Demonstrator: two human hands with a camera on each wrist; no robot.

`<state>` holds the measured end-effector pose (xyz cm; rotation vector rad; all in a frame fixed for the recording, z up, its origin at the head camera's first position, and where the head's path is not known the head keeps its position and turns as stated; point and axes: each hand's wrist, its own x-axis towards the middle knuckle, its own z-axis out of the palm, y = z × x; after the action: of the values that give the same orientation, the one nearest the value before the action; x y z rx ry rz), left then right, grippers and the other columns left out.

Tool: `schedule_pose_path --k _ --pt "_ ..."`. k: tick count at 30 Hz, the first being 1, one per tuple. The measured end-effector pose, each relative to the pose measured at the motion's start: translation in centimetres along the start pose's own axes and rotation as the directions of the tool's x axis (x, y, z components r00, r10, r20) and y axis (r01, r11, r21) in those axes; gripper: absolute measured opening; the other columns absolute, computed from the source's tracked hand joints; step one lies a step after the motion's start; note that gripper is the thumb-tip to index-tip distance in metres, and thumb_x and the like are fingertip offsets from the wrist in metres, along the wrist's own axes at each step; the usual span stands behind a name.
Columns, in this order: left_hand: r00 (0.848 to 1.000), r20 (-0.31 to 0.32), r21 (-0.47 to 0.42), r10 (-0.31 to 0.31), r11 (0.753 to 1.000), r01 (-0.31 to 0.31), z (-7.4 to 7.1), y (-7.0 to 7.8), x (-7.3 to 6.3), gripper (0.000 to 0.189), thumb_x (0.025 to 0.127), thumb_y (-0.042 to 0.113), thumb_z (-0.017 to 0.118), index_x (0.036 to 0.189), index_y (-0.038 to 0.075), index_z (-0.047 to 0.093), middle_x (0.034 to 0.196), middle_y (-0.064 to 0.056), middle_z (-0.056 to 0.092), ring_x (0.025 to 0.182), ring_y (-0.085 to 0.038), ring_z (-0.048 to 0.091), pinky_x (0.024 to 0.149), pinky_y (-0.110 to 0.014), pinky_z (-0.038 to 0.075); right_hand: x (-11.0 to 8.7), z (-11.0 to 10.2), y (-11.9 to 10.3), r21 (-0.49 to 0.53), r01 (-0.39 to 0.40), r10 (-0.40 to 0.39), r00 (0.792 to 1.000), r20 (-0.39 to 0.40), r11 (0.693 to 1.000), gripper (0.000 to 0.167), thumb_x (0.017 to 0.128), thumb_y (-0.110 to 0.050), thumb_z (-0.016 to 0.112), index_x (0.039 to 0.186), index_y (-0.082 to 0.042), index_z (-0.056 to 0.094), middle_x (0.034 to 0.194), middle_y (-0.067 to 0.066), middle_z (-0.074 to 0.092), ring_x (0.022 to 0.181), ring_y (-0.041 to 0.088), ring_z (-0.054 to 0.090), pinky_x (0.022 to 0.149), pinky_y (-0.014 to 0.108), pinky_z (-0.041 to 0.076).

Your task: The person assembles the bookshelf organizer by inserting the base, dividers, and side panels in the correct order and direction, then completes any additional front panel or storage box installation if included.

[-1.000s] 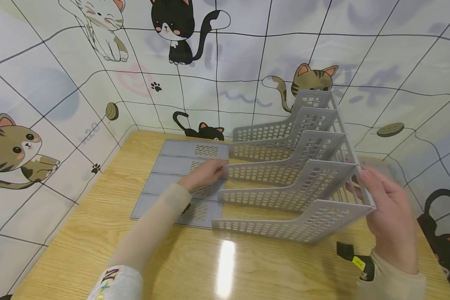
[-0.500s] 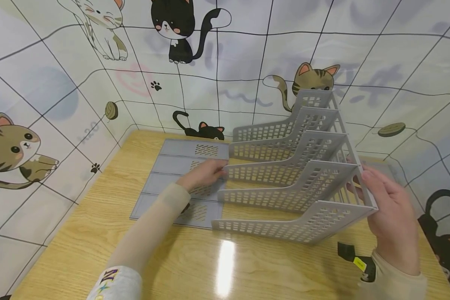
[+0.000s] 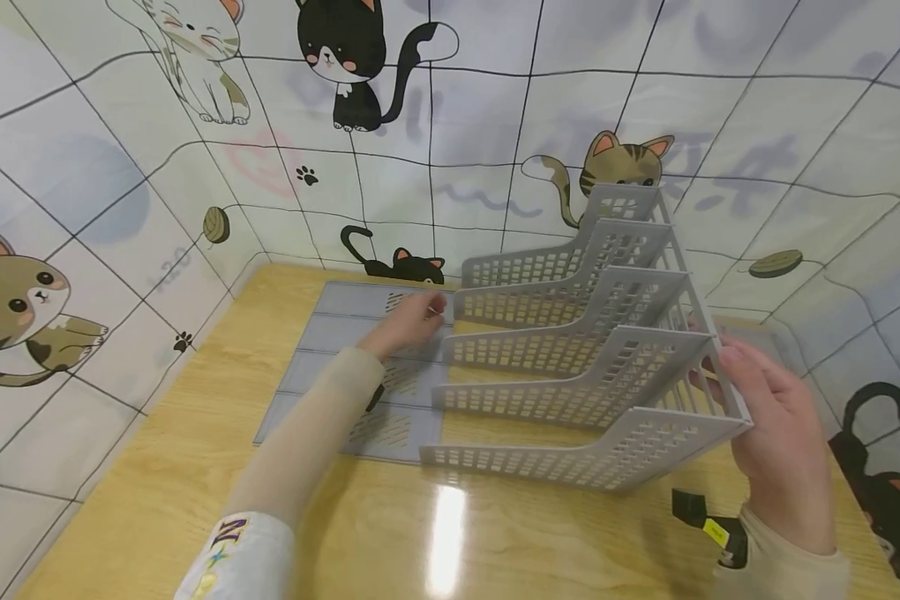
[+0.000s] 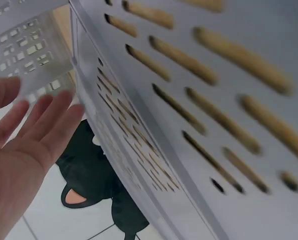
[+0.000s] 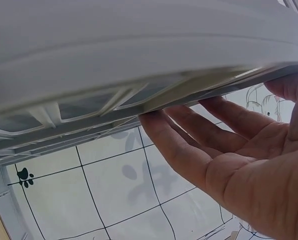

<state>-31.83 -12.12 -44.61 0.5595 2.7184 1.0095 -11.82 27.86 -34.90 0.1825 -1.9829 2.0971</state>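
A grey plastic file rack (image 3: 648, 333) with several perforated upright dividers stands on the table in the head view. My right hand (image 3: 776, 425) grips its back frame at the near right; in the right wrist view the fingertips (image 5: 151, 117) curl against the frame's edge, thumb opposite. Flat on the table to the left lies a grey panel (image 3: 330, 337) in several sections, with slanted slots, its right edge meeting the dividers' front ends. Over the panel's far right part is my left hand (image 3: 405, 325). The left wrist view shows that hand's fingers loosely extended, holding nothing.
Wood-grain table (image 3: 525, 542) runs under everything, with a bright light reflection in front. Behind and at both sides hangs a cat-printed wall covering (image 3: 480, 108). A black strap end (image 3: 688, 507) sticks out from the right wrist.
My left hand has left the front end of a middle divider and shifted toward the back, to the far divider fronts. The right hand and the rack stay in place.
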Motion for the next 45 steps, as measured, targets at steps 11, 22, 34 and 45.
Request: schedule_pose_path --k 11,22,34,45 --pt "1.0 0.002 0.069 -0.002 0.998 0.002 0.2 0.2 2.7 0.024 0.108 0.018 0.055 0.126 0.006 0.067 0.126 -0.015 0.069 0.108 -0.027 0.066 0.088 -0.041 0.056 -0.1 0.1 0.2 -0.077 0.0 -0.001 1.0 -0.014 0.997 0.041 0.11 -0.018 0.051 0.142 0.005 0.058 0.139 -0.003 0.063 0.116 0.006 0.064 0.089 0.01 0.052" --pt "0.996 -0.031 0.088 0.088 0.992 -0.085 0.7 -0.4 3.0 0.02 0.109 0.013 0.053 0.09 0.006 0.055 0.088 -0.007 0.059 0.077 -0.021 0.052 0.069 -0.034 0.044 0.1 0.0 0.1 -0.006 0.044 -0.043 0.999 0.013 0.999 0.039 0.11 -0.012 0.049 0.143 0.008 0.056 0.136 -0.003 0.066 0.116 0.006 0.066 0.091 0.014 0.053" --pt "0.994 -0.045 0.076 0.104 0.992 -0.1 0.5 -0.7 2.6 0.016 0.109 0.013 0.053 0.097 0.003 0.058 0.112 -0.011 0.067 0.092 -0.025 0.057 0.081 -0.041 0.05 0.0 0.1 0.1 -0.007 0.056 -0.056 0.998 0.025 0.998 0.039 0.11 -0.012 0.047 0.143 0.009 0.056 0.136 -0.003 0.066 0.118 0.006 0.065 0.092 0.015 0.052" --pt "0.999 0.0 0.055 0.052 0.997 -0.052 -0.4 -0.8 3.1 0.026 0.102 -0.001 0.05 0.123 0.004 0.067 0.128 -0.014 0.066 0.12 -0.031 0.063 0.1 -0.045 0.053 0.0 0.4 0.1 0.047 0.077 -0.079 0.996 0.04 0.996 0.038 0.11 -0.006 0.043 0.142 0.011 0.054 0.138 0.001 0.067 0.12 0.01 0.065 0.093 0.017 0.053"
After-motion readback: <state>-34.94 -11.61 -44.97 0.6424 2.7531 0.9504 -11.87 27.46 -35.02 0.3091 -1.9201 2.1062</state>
